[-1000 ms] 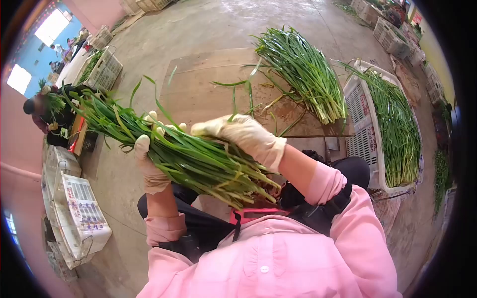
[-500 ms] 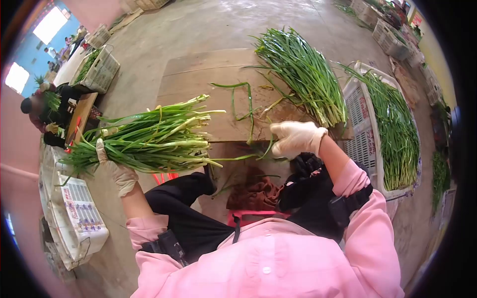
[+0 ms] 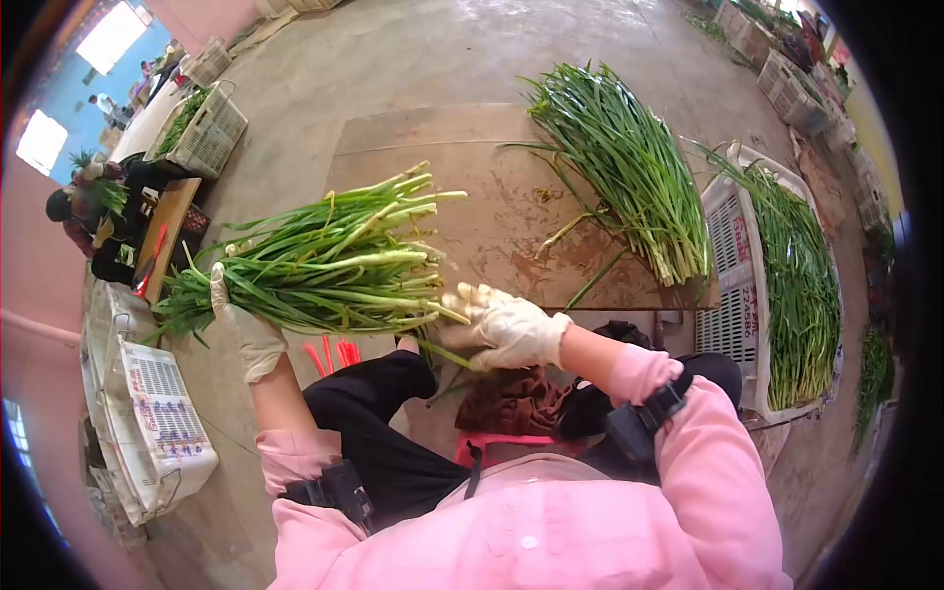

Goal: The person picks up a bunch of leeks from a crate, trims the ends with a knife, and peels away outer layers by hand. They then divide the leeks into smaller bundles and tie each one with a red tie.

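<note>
In my left hand, which wears a pale glove, is a thick bunch of garlic chives. Its leaf tips point left and its pale stem ends point right. My gloved right hand is beside those stem ends, fingers spread, close to a low-hanging stem; whether it touches any stem is hard to tell. A second pile of garlic chives lies on the right part of the wooden board, with a few stray leaves and bits of debris near it.
At the right stands a white plastic crate filled with chives. Another white crate is at the lower left, near red strips. A person works at the far left beside a bench, with a crate of greens behind.
My right hand has moved left from the board's front edge to the bunch's stem ends, and its fingers have spread. Long loose leaves have gone from the board's middle. The bunch stays held.
</note>
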Tool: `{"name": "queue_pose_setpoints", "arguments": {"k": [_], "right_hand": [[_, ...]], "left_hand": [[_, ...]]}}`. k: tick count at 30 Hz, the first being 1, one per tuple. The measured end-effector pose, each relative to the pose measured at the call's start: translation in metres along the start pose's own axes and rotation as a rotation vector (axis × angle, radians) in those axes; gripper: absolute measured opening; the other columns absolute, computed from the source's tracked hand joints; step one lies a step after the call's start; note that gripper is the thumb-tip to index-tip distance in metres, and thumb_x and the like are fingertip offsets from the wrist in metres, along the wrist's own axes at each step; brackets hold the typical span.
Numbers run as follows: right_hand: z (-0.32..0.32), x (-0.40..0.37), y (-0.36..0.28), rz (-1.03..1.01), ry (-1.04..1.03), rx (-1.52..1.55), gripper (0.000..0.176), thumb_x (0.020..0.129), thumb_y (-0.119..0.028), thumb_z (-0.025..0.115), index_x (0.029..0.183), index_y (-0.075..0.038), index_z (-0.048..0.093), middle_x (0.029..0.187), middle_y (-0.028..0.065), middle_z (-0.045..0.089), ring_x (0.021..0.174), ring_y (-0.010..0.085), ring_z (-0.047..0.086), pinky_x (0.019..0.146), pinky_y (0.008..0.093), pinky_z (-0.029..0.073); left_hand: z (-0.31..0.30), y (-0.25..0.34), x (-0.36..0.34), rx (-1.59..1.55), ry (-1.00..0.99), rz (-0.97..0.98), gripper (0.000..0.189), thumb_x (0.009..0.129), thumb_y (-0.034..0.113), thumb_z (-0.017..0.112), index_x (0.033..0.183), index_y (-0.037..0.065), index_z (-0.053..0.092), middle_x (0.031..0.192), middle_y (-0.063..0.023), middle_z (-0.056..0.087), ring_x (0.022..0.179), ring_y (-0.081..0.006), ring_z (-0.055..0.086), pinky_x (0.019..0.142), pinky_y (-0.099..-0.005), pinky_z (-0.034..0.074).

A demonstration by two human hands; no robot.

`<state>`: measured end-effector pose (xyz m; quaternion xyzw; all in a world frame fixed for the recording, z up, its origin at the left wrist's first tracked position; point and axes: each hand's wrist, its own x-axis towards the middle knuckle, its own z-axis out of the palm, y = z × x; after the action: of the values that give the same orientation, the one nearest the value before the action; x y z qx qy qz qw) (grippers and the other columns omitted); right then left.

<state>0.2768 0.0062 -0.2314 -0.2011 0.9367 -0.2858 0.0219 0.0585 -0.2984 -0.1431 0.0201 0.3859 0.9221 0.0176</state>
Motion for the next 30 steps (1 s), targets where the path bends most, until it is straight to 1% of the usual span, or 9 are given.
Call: {"name": "queue_pose_setpoints", "arguments": {"k": [3, 4, 5, 10, 13, 21, 23, 29, 30], "right_hand": [[-0.058, -0.018, -0.014, 0.347, -0.108, 0.532, 0.035, 0.087, -0.027, 0.070, 0.115, -0.007, 0.071, 0.127, 0.0157, 0.064, 0.121, 0.0307, 0.058, 0.103, 0.0366, 0.044], [-0.046, -0.014, 0.005, 0.180, 0.366, 0.660, 0.023, 0.091, -0.021, 0.065, 0.109, -0.009, 0.072, 0.109, 0.0092, 0.072, 0.099, 0.0299, 0.067, 0.094, 0.0327, 0.050], [-0.047, -0.035, 0.021, 0.478, 0.438, 1.148, 0.037, 0.090, -0.014, 0.069, 0.125, -0.005, 0.064, 0.114, 0.0093, 0.069, 0.106, 0.0203, 0.063, 0.095, 0.0291, 0.048], [-0.089, -0.035, -0.004, 0.538, 0.400, 1.314, 0.077, 0.088, -0.015, 0.073, 0.151, -0.001, 0.031, 0.134, 0.0121, 0.054, 0.115, 0.0138, 0.055, 0.096, 0.0265, 0.046], [-0.064, -0.044, 0.024, 0.492, 0.405, 1.480, 0.041, 0.088, -0.011, 0.072, 0.124, 0.003, 0.059, 0.107, 0.0098, 0.069, 0.088, 0.0166, 0.068, 0.074, 0.0278, 0.056], [-0.154, -0.210, -0.018, 0.806, 0.921, 0.953, 0.012, 0.093, -0.008, 0.060, 0.097, -0.001, 0.068, 0.104, 0.0118, 0.070, 0.079, 0.0114, 0.067, 0.062, 0.0201, 0.051], [-0.158, -0.263, -0.037, 0.829, 1.004, 0.917, 0.018, 0.092, -0.004, 0.060, 0.108, -0.002, 0.068, 0.104, 0.0110, 0.070, 0.080, 0.0107, 0.066, 0.064, 0.0196, 0.051], [-0.031, -0.412, -0.022, 1.305, 1.070, 0.829, 0.061, 0.091, -0.010, 0.067, 0.144, 0.003, 0.042, 0.132, 0.0130, 0.057, 0.100, 0.0143, 0.059, 0.088, 0.0276, 0.048], [-0.010, -0.420, -0.018, 1.382, 1.138, 0.897, 0.054, 0.091, -0.009, 0.066, 0.141, 0.000, 0.048, 0.120, 0.0071, 0.063, 0.081, 0.0051, 0.057, 0.069, 0.0206, 0.048]], "left_hand": [[-0.002, -0.009, 0.011, 0.083, -0.070, -0.005, 0.041, 0.097, 0.033, 0.055, 0.118, -0.001, 0.062, 0.115, -0.0160, 0.067, 0.098, -0.0284, 0.065, 0.092, -0.0422, 0.052], [-0.002, -0.011, 0.015, 0.018, -0.118, -0.087, 0.041, 0.097, 0.032, 0.055, 0.122, -0.001, 0.062, 0.118, -0.0152, 0.066, 0.104, -0.0286, 0.063, 0.095, -0.0427, 0.051], [-0.001, -0.019, 0.018, 0.012, -0.109, -0.101, 0.040, 0.097, 0.032, 0.056, 0.119, -0.001, 0.063, 0.116, -0.0156, 0.067, 0.102, -0.0285, 0.064, 0.094, -0.0424, 0.052], [0.048, -0.061, 0.009, 0.056, -0.030, -0.144, 0.037, 0.096, 0.031, 0.056, 0.112, 0.000, 0.066, 0.110, -0.0162, 0.069, 0.097, -0.0283, 0.065, 0.090, -0.0416, 0.053], [0.068, -0.087, 0.003, 0.114, -0.034, -0.123, 0.037, 0.096, 0.032, 0.056, 0.111, 0.000, 0.066, 0.107, -0.0139, 0.070, 0.094, -0.0269, 0.066, 0.088, -0.0401, 0.054], [0.056, -0.124, 0.036, 0.139, -0.050, -0.230, 0.035, 0.097, 0.031, 0.052, 0.114, 0.003, 0.065, 0.110, -0.0119, 0.069, 0.098, -0.0277, 0.066, 0.091, -0.0401, 0.054], [0.034, -0.135, 0.057, -0.023, -0.214, -0.568, 0.036, 0.098, 0.031, 0.050, 0.116, 0.003, 0.064, 0.114, -0.0126, 0.069, 0.105, -0.0280, 0.065, 0.096, -0.0411, 0.052], [-0.014, -0.144, 0.073, 0.299, -0.138, -0.761, 0.036, 0.097, 0.031, 0.055, 0.123, 0.006, 0.061, 0.124, -0.0095, 0.064, 0.114, -0.0249, 0.059, 0.100, -0.0425, 0.047], [-0.013, -0.135, 0.066, 0.376, -0.147, -0.773, 0.036, 0.097, 0.032, 0.056, 0.123, 0.007, 0.061, 0.125, -0.0085, 0.064, 0.115, -0.0243, 0.058, 0.100, -0.0426, 0.046]]}}
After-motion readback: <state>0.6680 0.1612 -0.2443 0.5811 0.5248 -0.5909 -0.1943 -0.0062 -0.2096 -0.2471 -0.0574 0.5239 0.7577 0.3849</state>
